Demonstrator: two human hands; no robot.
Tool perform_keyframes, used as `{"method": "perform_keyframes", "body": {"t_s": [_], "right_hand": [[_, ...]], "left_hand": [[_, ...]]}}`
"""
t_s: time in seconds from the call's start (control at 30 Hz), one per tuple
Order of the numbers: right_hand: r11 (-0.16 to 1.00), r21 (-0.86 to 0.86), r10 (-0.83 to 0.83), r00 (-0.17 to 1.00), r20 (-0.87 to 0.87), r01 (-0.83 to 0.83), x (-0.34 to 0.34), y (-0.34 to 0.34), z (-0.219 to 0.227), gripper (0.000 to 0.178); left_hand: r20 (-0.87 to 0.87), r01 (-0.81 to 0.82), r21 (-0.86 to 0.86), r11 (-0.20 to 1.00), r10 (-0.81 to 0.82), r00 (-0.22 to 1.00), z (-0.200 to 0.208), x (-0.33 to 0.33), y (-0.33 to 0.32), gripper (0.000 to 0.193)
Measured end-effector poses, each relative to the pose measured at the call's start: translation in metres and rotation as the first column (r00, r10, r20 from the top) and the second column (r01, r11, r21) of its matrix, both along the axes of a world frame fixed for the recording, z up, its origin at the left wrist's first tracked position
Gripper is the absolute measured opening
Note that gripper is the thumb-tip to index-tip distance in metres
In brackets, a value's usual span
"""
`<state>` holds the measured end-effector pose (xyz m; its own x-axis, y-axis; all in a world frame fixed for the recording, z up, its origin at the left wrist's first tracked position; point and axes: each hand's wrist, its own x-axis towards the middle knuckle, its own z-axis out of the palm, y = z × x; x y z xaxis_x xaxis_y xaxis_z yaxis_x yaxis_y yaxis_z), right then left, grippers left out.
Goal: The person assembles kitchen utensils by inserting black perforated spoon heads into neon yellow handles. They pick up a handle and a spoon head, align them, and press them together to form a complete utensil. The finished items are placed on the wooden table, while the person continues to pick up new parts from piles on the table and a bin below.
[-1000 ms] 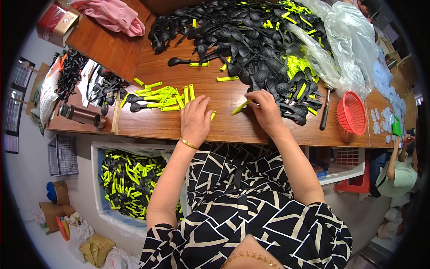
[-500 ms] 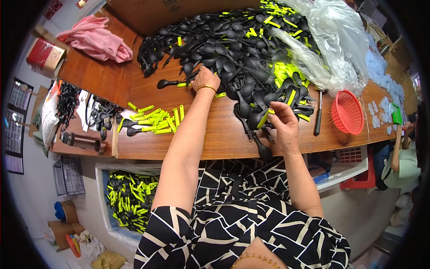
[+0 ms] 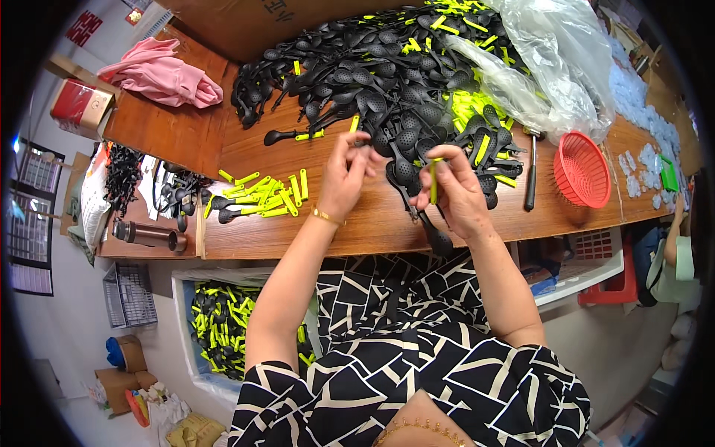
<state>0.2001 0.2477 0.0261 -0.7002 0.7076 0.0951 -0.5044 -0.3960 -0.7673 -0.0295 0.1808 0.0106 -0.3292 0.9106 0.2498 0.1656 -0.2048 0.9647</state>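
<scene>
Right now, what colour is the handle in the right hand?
The handle is yellow-green, clearest in head view.

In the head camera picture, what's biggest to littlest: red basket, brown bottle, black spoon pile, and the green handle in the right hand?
Black spoon pile
Red basket
Brown bottle
Green handle in the right hand

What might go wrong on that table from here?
First, the black plastic ladle lies with its rounded bowl at the near edge of the brown wooden table; a nudge might tip it off. Second, the slim lime-green handle pinched in the right hand could slip. Third, the crumpled clear plastic bag overlaps the heap of black utensils and might snag pieces.
</scene>
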Motion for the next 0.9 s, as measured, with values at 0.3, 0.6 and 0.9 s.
{"method": "perform_keyframes", "body": {"t_s": [0.3,0.6,0.9], "right_hand": [[0.630,0.766,-0.310,0.863,0.400,-0.129,0.019,-0.007,0.032,0.018],[0.287,0.947,-0.399,0.880,0.257,-0.146,0.017,-0.020,0.059,0.016],[0.258,0.949,-0.431,0.857,0.283,-0.183,0.009,-0.028,0.048,0.025]], "left_hand": [[0.206,0.040,-0.151,0.988,-0.008,0.978,0.022,0.053,-0.084,0.026],[-0.474,-0.155,-0.022,0.988,0.126,0.872,0.047,0.070,-0.102,0.016],[-0.605,-0.175,0.084,0.981,0.190,0.773,0.050,0.075,-0.105,0.015]]}}
